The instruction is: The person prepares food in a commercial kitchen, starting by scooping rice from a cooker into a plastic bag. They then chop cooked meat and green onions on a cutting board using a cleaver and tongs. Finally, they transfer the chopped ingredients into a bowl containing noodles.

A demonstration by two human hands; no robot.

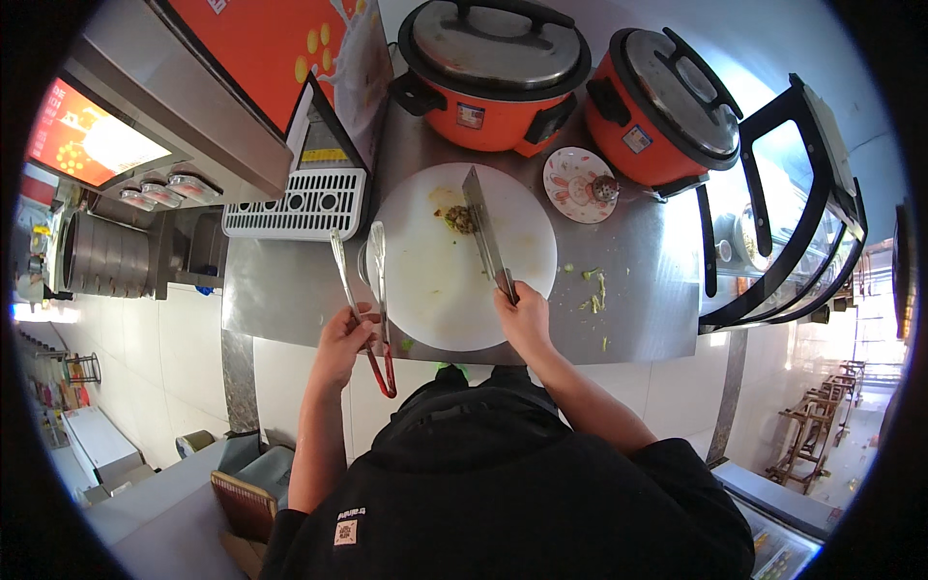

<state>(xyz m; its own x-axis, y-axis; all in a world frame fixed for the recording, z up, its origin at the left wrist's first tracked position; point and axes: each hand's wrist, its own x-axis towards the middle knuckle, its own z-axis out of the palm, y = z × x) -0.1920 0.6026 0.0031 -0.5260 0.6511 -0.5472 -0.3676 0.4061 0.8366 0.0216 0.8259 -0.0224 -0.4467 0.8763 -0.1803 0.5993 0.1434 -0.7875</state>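
Observation:
My right hand [523, 313] is closed around the handle of a cleaver [484, 225], whose blade lies over a round white cutting board [428, 290]. A small heap of chopped food [457, 219], brownish green, touches or nearly touches the left side of the blade. My left hand [348, 341] holds metal tongs [380, 279] with red-coated handles at the board's left edge. The arms of the tongs are spread and nothing is between their tips. What part of the board lies under the blade is hidden.
Two orange rice cookers [500, 119] [634, 148] stand behind the board. A patterned plate [573, 206] with a metal shaker [605, 188] is at the right, near green scraps [596, 290]. A white slotted tray [290, 225] lies left; a black-framed glass case [783, 283] stands far right.

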